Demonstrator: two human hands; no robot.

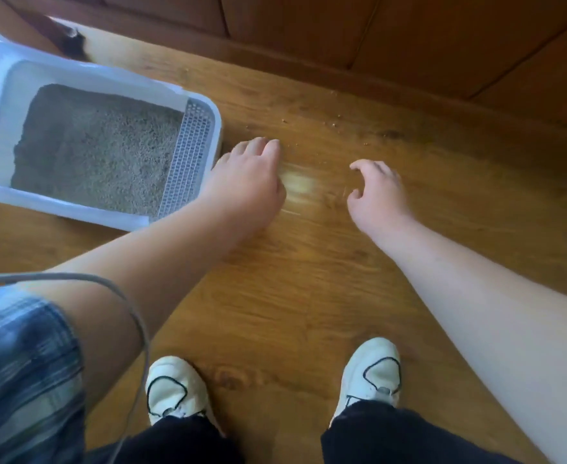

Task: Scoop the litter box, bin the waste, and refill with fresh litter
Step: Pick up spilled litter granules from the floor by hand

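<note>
Closest in, a blue plaid fabric sleeve [24,363] and a thin grey cable [135,316], with white lace-up shoes [175,390] planted on the brown wood-grain floor [309,279]. Both arms are stretched out low. The left hand [248,175] is palm down, fingers relaxed and gripping nothing. Just to the left of those fingers sits the white rectangular plastic litter box [74,209], its corner almost touching them. Inside it are grey granular litter [98,149] and a pale slotted grid panel [188,159] at the near end. The right hand [379,192] hovers with fingers loosely curled, empty. Between the two hands is a pale yellowish blur [299,185]; what it is, I can't tell. Beyond the fingertips, small tan crumbs [334,123] dot the floor.
</note>
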